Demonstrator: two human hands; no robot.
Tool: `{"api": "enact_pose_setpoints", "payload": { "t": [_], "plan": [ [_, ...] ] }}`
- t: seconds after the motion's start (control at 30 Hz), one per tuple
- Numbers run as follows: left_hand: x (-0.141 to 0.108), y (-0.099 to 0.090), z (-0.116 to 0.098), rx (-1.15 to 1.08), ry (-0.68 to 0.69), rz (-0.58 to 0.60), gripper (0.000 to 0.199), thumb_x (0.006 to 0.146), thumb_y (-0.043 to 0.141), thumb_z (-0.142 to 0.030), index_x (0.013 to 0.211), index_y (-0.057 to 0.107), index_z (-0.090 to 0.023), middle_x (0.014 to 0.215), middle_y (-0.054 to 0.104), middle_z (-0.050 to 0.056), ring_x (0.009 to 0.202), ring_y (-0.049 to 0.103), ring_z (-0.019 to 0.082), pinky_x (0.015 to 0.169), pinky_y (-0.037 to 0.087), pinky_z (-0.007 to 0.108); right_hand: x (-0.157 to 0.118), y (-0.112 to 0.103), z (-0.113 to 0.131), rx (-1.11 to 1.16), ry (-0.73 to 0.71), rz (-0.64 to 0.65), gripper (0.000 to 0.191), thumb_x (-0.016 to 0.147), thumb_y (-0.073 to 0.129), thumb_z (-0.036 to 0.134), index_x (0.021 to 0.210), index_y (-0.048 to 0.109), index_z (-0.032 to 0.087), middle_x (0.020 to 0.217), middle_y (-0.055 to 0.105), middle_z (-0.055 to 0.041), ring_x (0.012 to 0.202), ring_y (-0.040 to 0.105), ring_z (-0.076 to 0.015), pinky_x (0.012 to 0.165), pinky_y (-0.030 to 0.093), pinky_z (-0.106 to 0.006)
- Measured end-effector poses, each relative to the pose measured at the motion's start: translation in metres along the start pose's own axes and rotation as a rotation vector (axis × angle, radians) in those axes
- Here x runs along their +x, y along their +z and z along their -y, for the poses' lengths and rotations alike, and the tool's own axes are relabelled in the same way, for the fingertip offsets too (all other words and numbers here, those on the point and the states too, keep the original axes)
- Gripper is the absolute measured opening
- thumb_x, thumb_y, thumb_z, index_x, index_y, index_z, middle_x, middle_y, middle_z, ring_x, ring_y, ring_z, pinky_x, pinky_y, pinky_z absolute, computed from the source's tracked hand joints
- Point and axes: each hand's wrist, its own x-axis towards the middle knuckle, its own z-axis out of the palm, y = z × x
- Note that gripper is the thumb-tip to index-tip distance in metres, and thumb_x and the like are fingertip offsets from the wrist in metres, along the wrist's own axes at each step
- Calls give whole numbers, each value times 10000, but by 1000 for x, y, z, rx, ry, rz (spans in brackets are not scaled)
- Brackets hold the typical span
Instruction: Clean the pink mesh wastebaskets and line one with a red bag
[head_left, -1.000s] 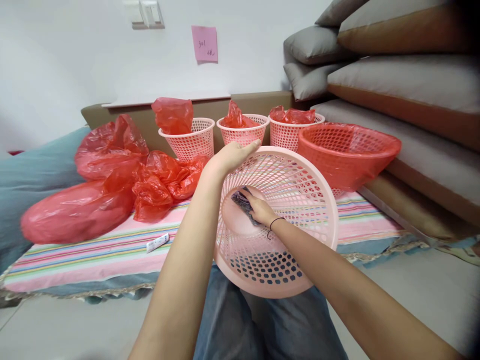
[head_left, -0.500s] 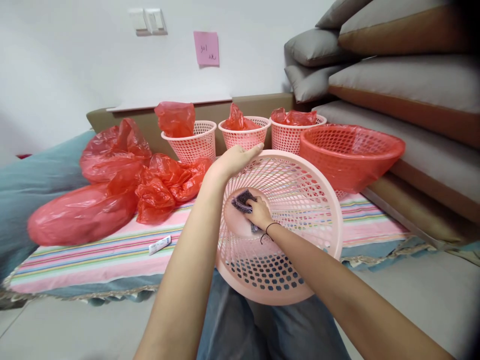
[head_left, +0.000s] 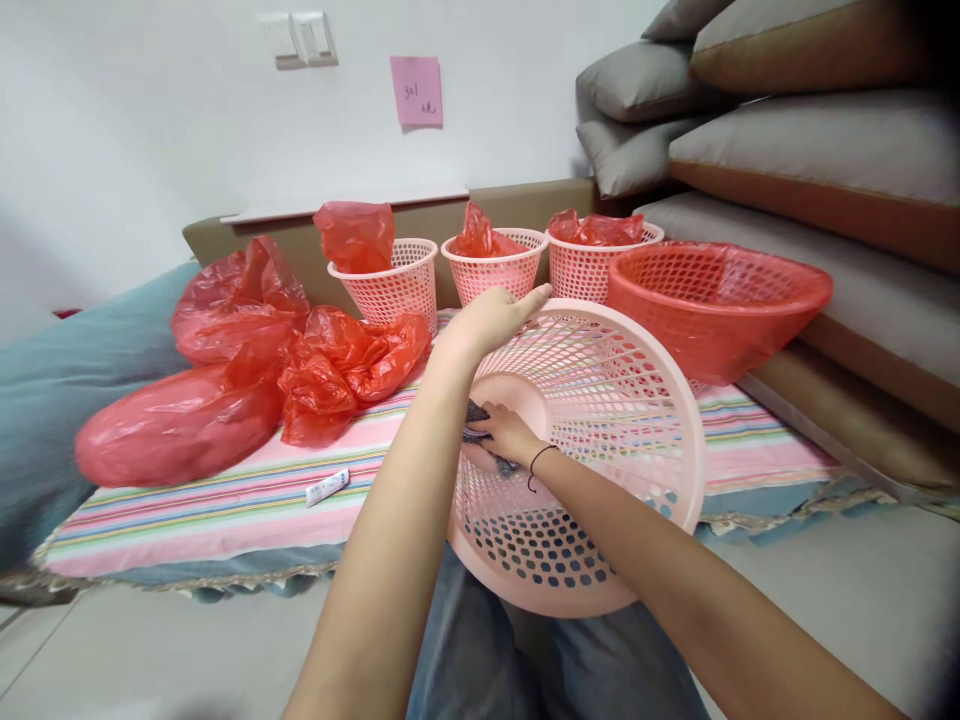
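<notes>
A pink perforated plastic basket [head_left: 577,597] is tilted with its mouth toward me, above my knees. At its upper left rim, my left hand [head_left: 496,318] grips the edge, thumb lying along the rim and the other fingers hidden behind. Deep inside the basket, my right hand [head_left: 511,437] presses a dark, speckled cloth [head_left: 475,415] against the inner wall beside the round base. Part of the cloth shows under the palm, and a thin black band circles the right wrist.
Behind stand several pink baskets [head_left: 390,290] with red plastic bags in them. A red-bag-wrapped basket [head_left: 712,310] is at the right, beside stacked grey cushions [head_left: 825,150]. Red bags [head_left: 180,425] and a small white remote-like item [head_left: 328,487] lie on the striped cloth [head_left: 225,535].
My right hand has slid the dark cloth down and toward the left side of the basket's base. My left hand keeps its hold on the rim; the view has shifted slightly.
</notes>
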Motion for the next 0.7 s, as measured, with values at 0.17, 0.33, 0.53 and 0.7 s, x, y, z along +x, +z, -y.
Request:
{"api": "enact_pose_setpoints", "payload": {
  "t": [0.17,0.33,0.53,0.7],
  "plan": [
    [-3,-3,0,15,-16,22,536,933,452,-594,552,422,-219,602,473,17,623,514,181,724,408,345,3,-2,2,-37,277,-125,490,972,473,282,1459,523,246,1313,537,-162,1011,597,-282,922,441,-363],
    [-9,-6,6,39,-24,6,585,951,409,-605,514,397,-216,554,417,-2,563,448,150,699,392,334,10,3,6,-67,472,-205,556,1025,286,290,1563,328,152,1328,505,-218,1062,582,-310,897,450,-390],
    [-5,-2,5,48,-27,-10,580,942,420,-605,504,396,-226,539,456,4,552,461,160,674,386,339,9,-4,9,-90,99,-76,377,978,500,227,1290,675,344,1347,555,-107,1159,508,-298,978,374,-391],
    [-4,-3,5,19,-36,-29,564,942,446,-571,496,423,-227,550,481,14,591,512,186,713,411,350,8,-12,1,-73,-135,35,208,925,631,226,868,812,312,1124,692,-29,1153,510,-250,1038,330,-350]
  ]
}}
